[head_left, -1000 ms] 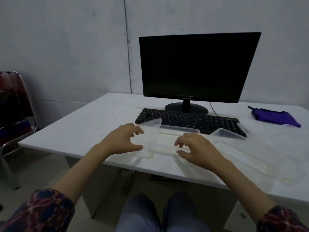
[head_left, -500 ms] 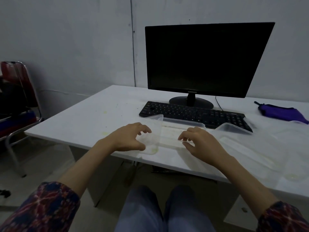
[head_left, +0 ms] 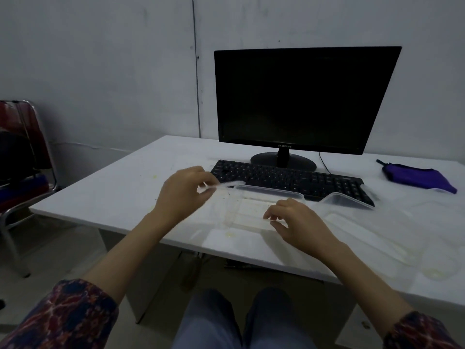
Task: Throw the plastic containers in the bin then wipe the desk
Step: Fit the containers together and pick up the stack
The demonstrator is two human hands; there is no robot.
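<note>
A clear plastic container (head_left: 254, 210) lies on the white desk (head_left: 120, 192) in front of the keyboard. My left hand (head_left: 183, 191) pinches the raised left edge of a clear lid (head_left: 221, 186) over that container, slightly blurred. My right hand (head_left: 294, 220) grips the container's near right rim with curled fingers. A second clear container (head_left: 347, 201) leans by the keyboard's right end. More clear plastic pieces (head_left: 377, 238) lie on the right part of the desk. Yellowish smears (head_left: 230, 234) mark the desk. No bin is in view.
A black monitor (head_left: 302, 99) and black keyboard (head_left: 289, 178) stand behind the containers. A purple pouch (head_left: 415, 176) lies at the far right. A red metal-framed chair (head_left: 20, 152) stands left of the desk. My knees are below the desk's front edge.
My left hand has risen from the desk and now lifts a clear lid's edge over the container. My right hand stays on the container's near right rim.
</note>
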